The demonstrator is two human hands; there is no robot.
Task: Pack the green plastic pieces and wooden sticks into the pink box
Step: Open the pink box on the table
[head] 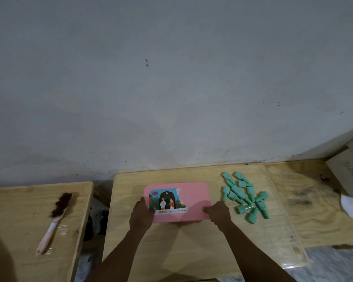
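Background: grey plastered wall (171, 78) with dark specks, filling the upper part of the head view; three pale plywood surfaces stand side by side along its base.
Left bench (18, 231): separated from the middle one by a dark gap.
Brush (53, 218): lies on the left bench, pink handle toward the camera, dark brown bristles toward the wall, angled slightly to the right.
Middle bench (171, 251): carries the box, the green pieces and both hands.
Left hand (141, 216): grips the near-left corner of the box, fingers wrapped over its left edge beside the label.
Pink box (194, 197): lies flat at the centre of the middle bench, top face up, held between the two hands.
Label (167, 201): printed sticker with two figures and a barcode, on the left half of the box top.
Right hand (219, 213): grips the near-right corner of the box, thumb on the top face, fingers curled round the right edge.
Green plastic pieces (245, 195): loose pile on the middle bench just right of the box, some touching one another, none in the box.
Right bench (314, 220): stained with dark marks.
White carton (351, 169): stands at the far right edge, partly cut off by the frame.
White paper (352, 208): lies in front of the carton.
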